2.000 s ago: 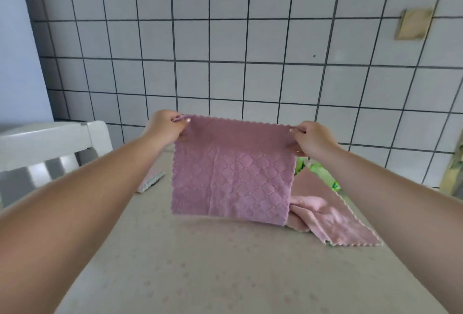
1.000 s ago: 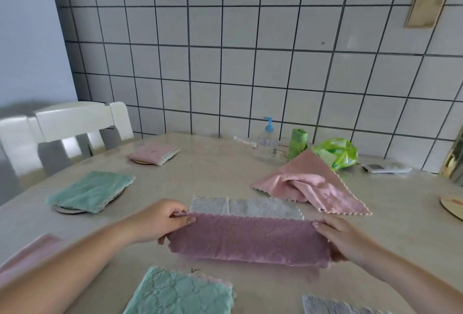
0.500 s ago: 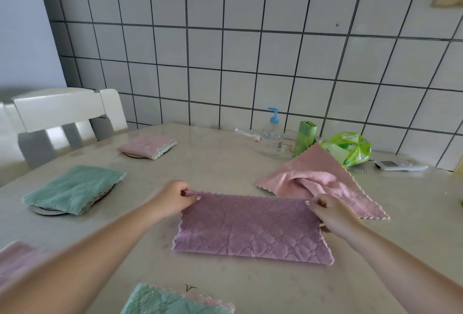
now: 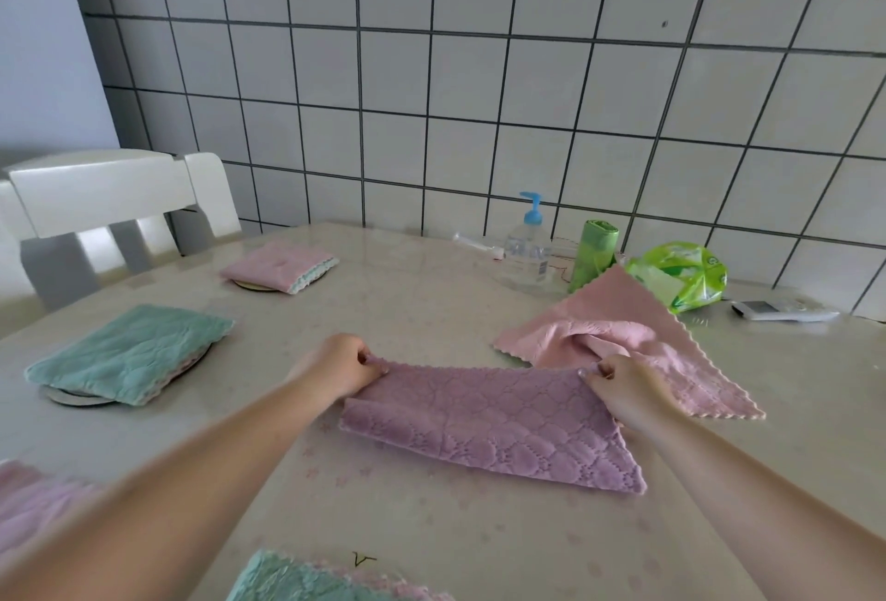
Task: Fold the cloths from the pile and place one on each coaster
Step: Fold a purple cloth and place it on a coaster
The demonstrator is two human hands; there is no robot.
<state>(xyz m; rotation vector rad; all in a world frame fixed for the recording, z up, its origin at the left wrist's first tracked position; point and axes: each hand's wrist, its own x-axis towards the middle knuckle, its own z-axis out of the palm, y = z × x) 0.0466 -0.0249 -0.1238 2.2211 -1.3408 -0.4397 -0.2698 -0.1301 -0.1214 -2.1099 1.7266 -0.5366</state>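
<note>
The left hand [image 4: 343, 368] pinches the far left corner of the purple cloth [image 4: 489, 428], and the right hand [image 4: 623, 387] pinches its far right corner. The cloth lies folded on the table [image 4: 431, 312], just beside a crumpled pink cloth [image 4: 623, 336]. At the left, a folded teal cloth [image 4: 127, 353] rests on a coaster [image 4: 76, 396].

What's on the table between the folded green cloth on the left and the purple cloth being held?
In the head view, only bare table lies between the folded green cloth and the purple quilted cloth, crossed above by the left forearm.
</note>
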